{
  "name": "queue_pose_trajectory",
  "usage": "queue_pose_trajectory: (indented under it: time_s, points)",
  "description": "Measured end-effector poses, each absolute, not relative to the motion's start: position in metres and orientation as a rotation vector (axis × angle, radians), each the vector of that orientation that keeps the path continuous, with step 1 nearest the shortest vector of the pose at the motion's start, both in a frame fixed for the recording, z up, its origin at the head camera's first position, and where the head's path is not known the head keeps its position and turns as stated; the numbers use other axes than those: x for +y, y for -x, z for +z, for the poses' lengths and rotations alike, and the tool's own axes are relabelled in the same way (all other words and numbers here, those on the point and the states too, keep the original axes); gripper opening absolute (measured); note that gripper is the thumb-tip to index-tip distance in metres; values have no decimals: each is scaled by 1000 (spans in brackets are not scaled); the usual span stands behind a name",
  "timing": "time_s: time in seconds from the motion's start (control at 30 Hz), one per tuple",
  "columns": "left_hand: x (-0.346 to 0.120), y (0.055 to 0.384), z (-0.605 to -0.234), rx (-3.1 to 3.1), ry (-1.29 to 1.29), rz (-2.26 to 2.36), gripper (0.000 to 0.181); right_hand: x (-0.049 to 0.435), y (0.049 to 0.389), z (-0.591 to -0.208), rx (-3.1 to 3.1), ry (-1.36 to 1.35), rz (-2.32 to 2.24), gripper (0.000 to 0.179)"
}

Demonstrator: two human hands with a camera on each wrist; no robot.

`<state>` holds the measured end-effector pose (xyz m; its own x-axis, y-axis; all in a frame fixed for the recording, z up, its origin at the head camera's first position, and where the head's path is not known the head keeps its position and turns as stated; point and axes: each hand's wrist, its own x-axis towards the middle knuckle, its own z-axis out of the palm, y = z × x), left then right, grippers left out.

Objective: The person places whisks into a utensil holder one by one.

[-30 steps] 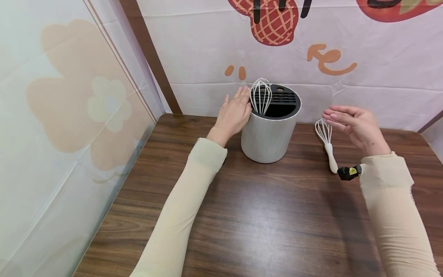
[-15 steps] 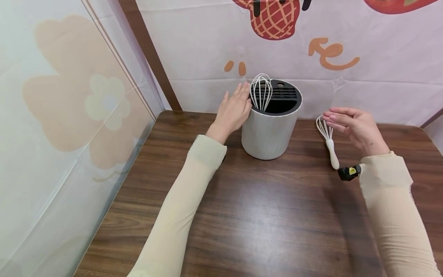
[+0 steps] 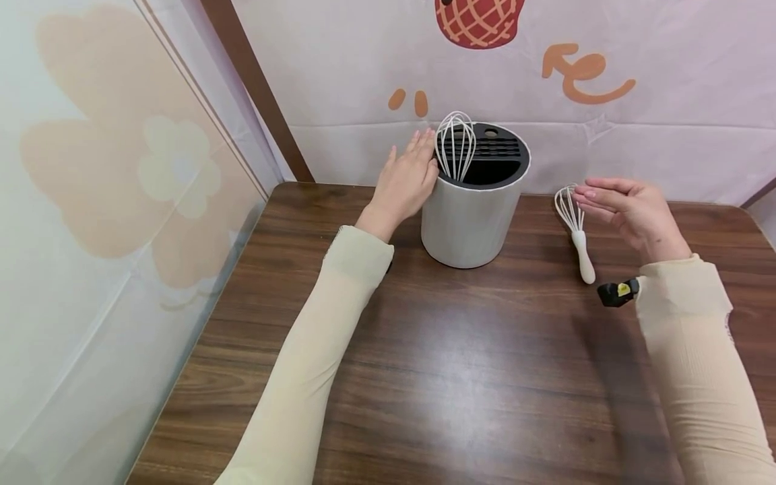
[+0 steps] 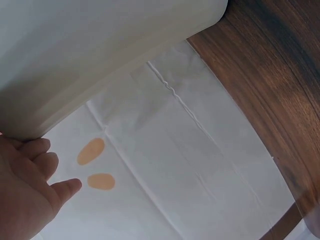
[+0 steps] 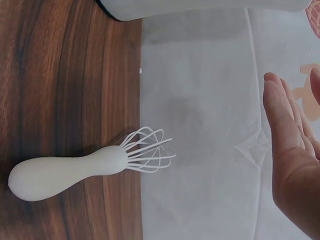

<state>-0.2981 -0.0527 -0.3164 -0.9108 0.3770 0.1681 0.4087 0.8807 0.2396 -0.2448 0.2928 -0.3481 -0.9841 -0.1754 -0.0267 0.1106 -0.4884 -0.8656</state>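
A white cylindrical utensil holder (image 3: 465, 225) with a black slotted top stands near the back of the table. One whisk (image 3: 455, 145) sits in it, white wires up, its handle hidden inside. My left hand (image 3: 403, 182) rests with extended fingers against the holder's left upper side; in the left wrist view, the fingertips of this hand (image 4: 25, 180) meet the holder's wall. To the right, a second, smaller white whisk (image 3: 578, 242) lies on the table, wires toward the back. My right hand (image 3: 630, 212) hovers beside and above its wires, fingers straight and together, holding nothing.
The brown wood-grain table (image 3: 424, 377) ends at the back against a white printed cloth (image 3: 339, 60). Another cloth panel (image 3: 109, 202) with a flower print runs along the left edge. A small black device (image 3: 617, 293) is fixed at the right wrist.
The head view has tilted slightly downward, so the holder, the whisks and the back cloth appear higher. Both hands keep nearly the same places and shapes.
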Motion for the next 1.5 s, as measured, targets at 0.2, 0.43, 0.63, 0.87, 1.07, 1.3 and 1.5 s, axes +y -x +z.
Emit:
queue_pose_trajectory:
  time_s: [0.2, 0.43, 0.63, 0.87, 1.07, 1.3, 1.5]
  points:
    - [-53, 298, -315, -2935, 615, -422, 52, 297, 243, -350, 1484, 62, -2573, 23]
    - [-53, 296, -314, -2942, 613, -423, 52, 304, 242, -354, 1443, -5, -2568, 22]
    - [-54, 297, -315, -2950, 610, -419, 53, 309, 241, -359, 1477, -48, -2508, 23]
    - [-53, 297, -314, -2960, 604, -418, 53, 312, 239, -366, 1495, -42, -2484, 24]
    - [-53, 297, -314, -2953, 611, -419, 53, 314, 237, -371, 1509, -95, -2486, 24]
    - [-54, 296, -314, -2952, 608, -416, 52, 319, 235, -378, 1518, -143, -2452, 27]
    - [-54, 297, -314, -2948, 618, -429, 53, 328, 231, -384, 1532, -210, -2441, 26]
